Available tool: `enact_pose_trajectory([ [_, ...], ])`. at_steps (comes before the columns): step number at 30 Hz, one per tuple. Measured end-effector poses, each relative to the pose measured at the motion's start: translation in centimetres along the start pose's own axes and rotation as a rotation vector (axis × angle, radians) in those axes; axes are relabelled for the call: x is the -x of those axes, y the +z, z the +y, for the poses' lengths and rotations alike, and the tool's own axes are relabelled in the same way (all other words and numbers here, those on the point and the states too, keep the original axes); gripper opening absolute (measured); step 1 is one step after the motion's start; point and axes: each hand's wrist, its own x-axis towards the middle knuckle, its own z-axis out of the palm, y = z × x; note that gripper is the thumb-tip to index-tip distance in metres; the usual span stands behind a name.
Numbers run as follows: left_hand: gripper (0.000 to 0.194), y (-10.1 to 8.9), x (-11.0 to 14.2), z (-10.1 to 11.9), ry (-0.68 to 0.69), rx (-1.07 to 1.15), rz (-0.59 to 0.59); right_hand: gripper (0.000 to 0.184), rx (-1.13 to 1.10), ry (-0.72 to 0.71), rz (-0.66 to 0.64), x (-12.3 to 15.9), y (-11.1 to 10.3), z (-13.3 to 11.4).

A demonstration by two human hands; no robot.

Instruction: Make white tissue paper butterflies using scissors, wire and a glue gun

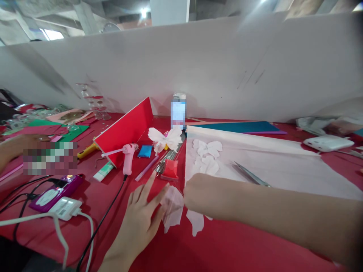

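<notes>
Red-covered desk [227, 247]: thin white paper petal [172, 207] lies between the hands. Light, limp, easily torn; pinch at its edge. Left hand [138, 226] spread, fingertips touching it; right hand [202, 196] grip hidden, cannot tell.

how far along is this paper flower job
One white paper flower looks finished. In hand: the left hand touches a cut paper petal, the right hand beside it. Left: petal shapes on the white sheet, thin wires and the pink glue gun nearby.
</notes>
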Motion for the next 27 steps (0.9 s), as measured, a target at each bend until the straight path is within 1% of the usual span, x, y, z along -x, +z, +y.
enact_pose_trajectory([
  [1, 0.046, -0.1, 0.0, -0.1, -0.021, 0.044, 0.094, 0.032, 0.063, 0.0, -0.056, 0.9, -0.8, 0.3],
  [2, 0.045, -0.3, 0.0, -0.1, -0.044, 0.099, 0.187, 0.03, 0.092, 0.008, -0.087, 1.8, -1.5, 0.6],
  [3, 0.043, -0.4, -0.1, 0.0, -0.065, 0.161, 0.261, 0.029, 0.107, 0.026, -0.112, 2.8, -2.0, 0.8],
  [4, 0.04, -0.6, -0.4, 0.2, -0.072, 0.222, 0.308, 0.028, 0.074, 0.058, -0.115, 3.7, -2.3, 1.0],
  [5, 0.038, -0.8, -0.7, 0.5, -0.064, 0.268, 0.312, 0.027, 0.001, 0.078, -0.087, 4.6, -2.5, 1.2],
  [6, 0.036, -1.0, -1.2, 0.9, -0.039, 0.296, 0.278, 0.027, -0.071, 0.102, -0.03, 5.5, -2.4, 1.3],
  [7, 0.036, -1.3, -1.7, 1.4, 0.006, 0.292, 0.225, 0.028, -0.131, 0.113, 0.03, 6.3, -2.2, 1.3],
  [8, 0.037, -1.6, -2.4, 2.0, 0.058, 0.258, 0.142, 0.03, -0.172, 0.117, 0.092, 7.0, -1.9, 1.3],
  [9, 0.037, -1.8, -3.2, 2.7, 0.121, 0.212, 0.088, 0.032, -0.197, 0.122, 0.147, 7.6, -1.6, 1.3],
  [10, 0.036, -2.1, -4.0, 3.3, 0.191, 0.175, 0.067, 0.033, -0.219, 0.121, 0.205, 8.1, -1.2, 1.3],
  [12, 0.031, -2.4, -5.6, 4.7, 0.365, 0.155, 0.092, 0.034, -0.271, 0.127, 0.329, 8.9, -0.6, 1.3],
  [13, 0.028, -2.5, -6.3, 5.3, 0.423, 0.175, 0.097, 0.032, -0.302, 0.136, 0.403, 9.2, -0.3, 1.3],
  [14, 0.026, -2.6, -7.0, 5.8, 0.463, 0.22, 0.099, 0.029, -0.331, 0.155, 0.474, 9.4, -0.2, 1.3],
  [15, 0.024, -2.6, -7.6, 6.3, 0.468, 0.291, 0.085, 0.026, -0.357, 0.189, 0.53, 9.6, -0.1, 1.3],
  [16, 0.023, -2.5, -8.2, 6.8, 0.435, 0.393, 0.06, 0.022, -0.376, 0.244, 0.57, 9.6, -0.2, 1.4],
  [17, 0.022, -2.4, -8.8, 7.1, 0.366, 0.527, 0.016, 0.02, -0.384, 0.311, 0.598, 9.7, -0.3, 1.5],
  [19, 0.021, -1.7, -9.9, 7.4, 0.139, 0.845, -0.103, 0.017, -0.325, 0.434, 0.644, 10.0, -0.9, 1.8],
  [20, 0.021, -1.3, -10.4, 7.3, 0.001, 1.007, -0.163, 0.016, -0.255, 0.477, 0.667, 10.4, -1.3, 2.1],
  [21, 0.019, -0.7, -11.0, 7.1, -0.14, 1.16, -0.194, 0.016, -0.168, 0.508, 0.697, 11.1, -1.6, 2.5],
  [22, 0.017, 0.0, -11.5, 6.8, -0.268, 1.292, -0.2, 0.017, -0.074, 0.538, 0.721, 12.1, -1.7, 3.0],
  [23, 0.015, 0.8, -12.0, 6.4, -0.39, 1.414, -0.177, 0.018, 0.006, 0.58, 0.732, 13.4, -1.6, 3.6],
  [24, 0.017, 1.5, -12.4, 5.9, -0.486, 1.539, -0.138, 0.018, 0.044, 0.662, 0.719, 15.0, -1.2, 4.2],
  [25, 0.02, 2.2, -12.7, 5.5, -0.528, 1.583, -0.107, 0.018, 0.07, 0.767, 0.691, 16.9, -0.4, 4.8],
  [26, 0.023, 2.8, -13.0, 5.0, -0.555, 1.613, -0.083, 0.017, 0.087, 0.858, 0.636, 18.8, 0.8, 5.4],
  [27, 0.024, 3.3, -13.1, 4.6, -0.576, 1.637, -0.065, 0.017, 0.07, 0.922, 0.532, 20.6, 2.3, 5.8],
])
